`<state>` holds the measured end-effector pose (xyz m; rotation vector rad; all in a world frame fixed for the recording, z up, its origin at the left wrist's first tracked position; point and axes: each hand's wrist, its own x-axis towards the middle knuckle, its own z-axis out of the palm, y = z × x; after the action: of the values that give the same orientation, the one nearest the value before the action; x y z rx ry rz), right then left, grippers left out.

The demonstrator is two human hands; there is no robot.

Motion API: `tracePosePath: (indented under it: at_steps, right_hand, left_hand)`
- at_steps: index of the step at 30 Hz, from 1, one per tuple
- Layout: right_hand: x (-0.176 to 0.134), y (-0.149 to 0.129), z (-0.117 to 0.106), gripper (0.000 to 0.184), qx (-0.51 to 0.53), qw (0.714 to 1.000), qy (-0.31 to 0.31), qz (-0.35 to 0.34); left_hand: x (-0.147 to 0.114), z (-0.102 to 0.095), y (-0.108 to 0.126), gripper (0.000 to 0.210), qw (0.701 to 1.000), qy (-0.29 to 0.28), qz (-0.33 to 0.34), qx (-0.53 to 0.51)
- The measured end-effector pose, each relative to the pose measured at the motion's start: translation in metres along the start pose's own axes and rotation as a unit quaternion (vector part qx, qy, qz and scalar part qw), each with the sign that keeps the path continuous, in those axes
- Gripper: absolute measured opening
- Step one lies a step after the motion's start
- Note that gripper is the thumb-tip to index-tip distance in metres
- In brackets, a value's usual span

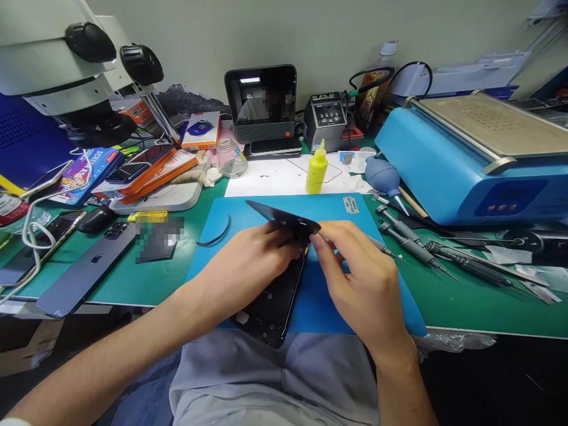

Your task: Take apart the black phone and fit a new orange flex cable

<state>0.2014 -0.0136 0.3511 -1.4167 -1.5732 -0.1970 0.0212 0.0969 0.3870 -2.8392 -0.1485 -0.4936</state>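
Phone body (270,313) lay over the blue mat (322,307)'s near edge, dark panel (284,216) tilted above it. Right hand (361,272) pinched panel's corner; left hand (260,251) reached beneath, fingers partly hidden, grip couldn't be told. Yellow bottle (316,173) stood beyond mat; screwdrivers (410,244) lay right.

The right fingers (329,260) pinch a dark panel (281,214) tilted above a black phone frame (271,310).

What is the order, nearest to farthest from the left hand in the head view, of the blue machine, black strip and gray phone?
1. Black strip, on the blue mat, just left of the left hand.
2. Gray phone, farther left.
3. Blue machine, at far right.
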Motion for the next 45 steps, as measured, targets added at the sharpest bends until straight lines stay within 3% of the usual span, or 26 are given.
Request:
tracePosePath:
  at_steps: [19,30,38,45]
  right_hand:
    - [-0.001,0.000,0.001,0.020,0.007,1.000,-0.008,0.010]
    - [-0.001,0.000,0.001,0.019,0.003,1.000,-0.002,0.005]
    - [-0.001,0.001,0.001,0.019,0.001,1.000,-0.004,0.001]
    - [-0.001,0.000,0.001,0.016,0.002,1.000,-0.001,0.002]
  left_hand:
    - [0.005,-0.003,0.009,0.023,0.995,-0.044,0.050,0.070]
    - [0.006,-0.007,0.004,0.019,0.997,-0.051,0.028,0.049]
    - [0.015,-0.011,0.015,0.016,0.993,-0.096,0.000,0.063]
    - [0.017,-0.015,0.013,0.018,0.990,-0.126,0.013,0.063]
